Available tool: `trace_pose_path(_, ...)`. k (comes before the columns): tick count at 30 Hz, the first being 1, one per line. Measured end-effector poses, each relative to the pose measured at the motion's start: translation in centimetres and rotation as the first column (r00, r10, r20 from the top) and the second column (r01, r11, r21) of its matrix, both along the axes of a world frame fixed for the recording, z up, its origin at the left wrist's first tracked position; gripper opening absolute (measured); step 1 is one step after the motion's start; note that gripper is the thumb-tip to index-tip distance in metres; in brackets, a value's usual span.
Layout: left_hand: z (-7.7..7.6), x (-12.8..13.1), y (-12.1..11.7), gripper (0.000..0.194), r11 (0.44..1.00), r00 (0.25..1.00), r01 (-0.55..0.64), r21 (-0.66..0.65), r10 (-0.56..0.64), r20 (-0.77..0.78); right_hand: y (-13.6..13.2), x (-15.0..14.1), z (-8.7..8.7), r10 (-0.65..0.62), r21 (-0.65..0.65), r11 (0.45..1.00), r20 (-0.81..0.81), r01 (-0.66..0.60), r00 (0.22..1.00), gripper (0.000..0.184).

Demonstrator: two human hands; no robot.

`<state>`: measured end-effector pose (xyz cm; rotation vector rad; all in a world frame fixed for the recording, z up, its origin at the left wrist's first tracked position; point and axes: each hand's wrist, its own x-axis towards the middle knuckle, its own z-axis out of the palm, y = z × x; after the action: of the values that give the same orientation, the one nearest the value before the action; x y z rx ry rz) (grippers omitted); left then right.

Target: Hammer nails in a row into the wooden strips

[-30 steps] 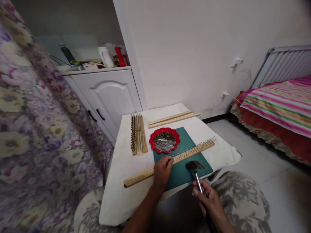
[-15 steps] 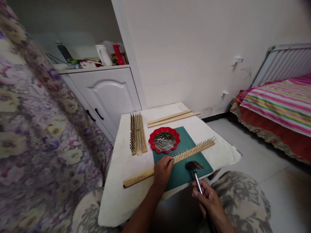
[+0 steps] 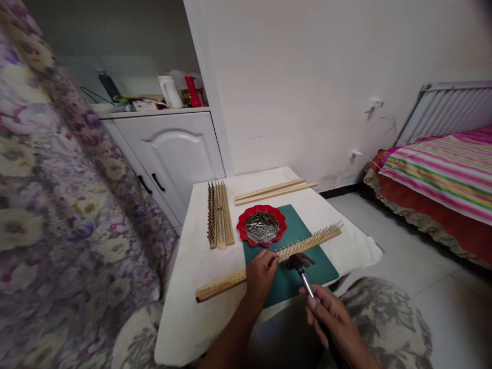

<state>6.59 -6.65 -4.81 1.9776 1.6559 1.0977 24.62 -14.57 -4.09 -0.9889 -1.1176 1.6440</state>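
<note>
A long wooden strip (image 3: 221, 286) lies slantwise across the green mat (image 3: 323, 264); rows of nails (image 3: 321, 234) stand up from its right part, and small holes dot its left part. My left hand (image 3: 262, 271) rests on the strip, thumb and forefinger pinched around a nail, mostly hidden by the fingertips. My right hand (image 3: 326, 312) is closed around the handle of a claw hammer (image 3: 300, 261), whose head hovers close to the strip, just right of my left fingertips. Behind my left hand, a red scalloped bowl (image 3: 242, 234) holds many loose nails (image 3: 262, 227).
Several nail-studded strips (image 3: 220, 218) lie at the table's left. Two wooden strips (image 3: 274, 192) lie along the back of the cloth-covered table (image 3: 180, 318). A white cabinet (image 3: 177, 148) and flowered curtain (image 3: 103, 205) stand left, a bed (image 3: 442, 169) right.
The hammer head has moved left, nearer my left fingertips. My left hand keeps its pinch at the strip. The whole view has shifted slightly.
</note>
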Motion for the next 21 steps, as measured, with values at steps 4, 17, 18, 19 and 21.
trace_pose_path(4,-0.1,0.0,0.0,0.017,1.0,1.0,0.001,0.014,-0.001,-0.002,1.1,-1.0,1.8,0.031,0.048,0.998,0.08,-0.035,0.996,0.032)
trace_pose_path(17,-0.3,0.0,0.1,0.016,1.0,1.0,-0.023,-0.004,0.023,0.002,2.5,-2.1,2.2,0.055,0.165,0.98,0.294,-0.107,0.954,0.026)
trace_pose_path(18,-0.3,0.0,0.1,0.016,1.0,1.0,-0.025,-0.002,0.025,-0.001,2.5,-2.1,2.2,0.06,0.162,0.98,0.3,-0.113,0.952,0.027)
trace_pose_path(19,-0.3,0.0,0.1,0.016,1.0,1.0,-0.026,-0.001,0.026,-0.005,2.5,-2.1,2.2,0.065,0.156,0.981,0.303,-0.116,0.951,0.027)
trace_pose_path(21,-0.3,0.0,0.1,0.016,1.0,1.0,-0.029,-0.007,0.029,-0.008,2.5,-2.1,2.2,0.072,0.141,0.983,0.291,-0.117,0.954,0.028)
